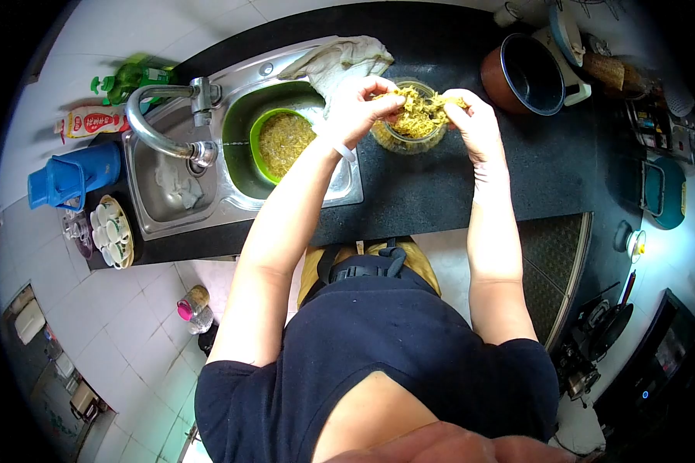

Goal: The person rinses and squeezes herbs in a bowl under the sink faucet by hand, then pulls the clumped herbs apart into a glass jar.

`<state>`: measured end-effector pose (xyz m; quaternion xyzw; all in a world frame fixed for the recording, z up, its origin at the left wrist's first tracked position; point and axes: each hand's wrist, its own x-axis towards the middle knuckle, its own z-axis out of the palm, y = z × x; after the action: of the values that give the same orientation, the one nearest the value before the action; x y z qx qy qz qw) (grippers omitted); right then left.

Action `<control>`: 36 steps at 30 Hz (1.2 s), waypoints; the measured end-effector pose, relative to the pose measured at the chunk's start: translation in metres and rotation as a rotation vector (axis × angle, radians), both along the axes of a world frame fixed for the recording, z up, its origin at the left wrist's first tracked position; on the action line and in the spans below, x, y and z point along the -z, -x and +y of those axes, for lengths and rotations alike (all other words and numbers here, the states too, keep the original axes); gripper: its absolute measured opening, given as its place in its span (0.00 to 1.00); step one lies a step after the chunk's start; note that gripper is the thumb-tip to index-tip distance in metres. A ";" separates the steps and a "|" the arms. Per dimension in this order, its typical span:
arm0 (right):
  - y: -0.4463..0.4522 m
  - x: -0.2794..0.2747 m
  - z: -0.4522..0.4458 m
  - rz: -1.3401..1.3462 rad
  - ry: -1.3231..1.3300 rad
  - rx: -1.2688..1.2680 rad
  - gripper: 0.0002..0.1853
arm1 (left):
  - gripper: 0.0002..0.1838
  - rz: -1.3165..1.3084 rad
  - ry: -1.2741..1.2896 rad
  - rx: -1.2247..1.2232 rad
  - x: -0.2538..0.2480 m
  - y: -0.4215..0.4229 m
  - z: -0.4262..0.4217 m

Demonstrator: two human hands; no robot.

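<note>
A clear glass bowl or jar (409, 140) stands on the black counter, filled with yellow-green stringy vegetable shreds (414, 122). Over its left rim, my left hand (363, 108) has its fingers closed on some of these shreds; a pale bracelet circles that wrist. On the right side, my right hand (475, 127) pinches the other end of a clump, stretched above the bowl between both hands. To the left, a bright green basin (256, 147) holds more yellowish shreds in liquid, inside a larger dark green tub (235, 127) in the sink.
A steel sink (228, 202) with a curved faucet (143, 116) lies left. A grey cloth (347, 62) drapes over its back edge. A brown pot (510, 77) stands at right. Cups on a tray (125, 251), a blue thermos jug (77, 176) and bottles line the far left.
</note>
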<state>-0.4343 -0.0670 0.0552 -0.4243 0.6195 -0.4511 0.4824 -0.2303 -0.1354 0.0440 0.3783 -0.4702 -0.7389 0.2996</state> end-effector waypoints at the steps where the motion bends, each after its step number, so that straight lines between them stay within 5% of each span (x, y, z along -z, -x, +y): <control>1: -0.005 -0.005 0.001 -0.048 0.009 -0.018 0.11 | 0.09 0.014 -0.023 -0.022 0.000 0.001 0.002; 4: -0.027 -0.008 -0.002 -0.171 0.070 -0.066 0.15 | 0.08 0.059 -0.053 -0.054 0.003 0.011 0.006; 10: -0.017 0.012 -0.001 0.164 0.098 -0.050 0.13 | 0.07 0.014 0.024 -0.015 0.006 0.009 0.007; 22: -0.025 -0.005 0.000 -0.076 0.140 -0.035 0.14 | 0.09 0.027 -0.051 -0.081 0.000 0.005 0.009; 25: -0.024 0.000 -0.001 0.180 0.028 -0.087 0.14 | 0.08 0.034 -0.050 -0.051 0.005 0.011 0.010; 36: -0.011 -0.003 0.003 0.301 0.044 0.028 0.12 | 0.05 0.014 -0.082 -0.161 0.002 -0.002 0.005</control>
<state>-0.4236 -0.0640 0.0579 -0.4891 0.6805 -0.4025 0.3683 -0.2283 -0.1308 0.0423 0.4215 -0.4057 -0.7337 0.3454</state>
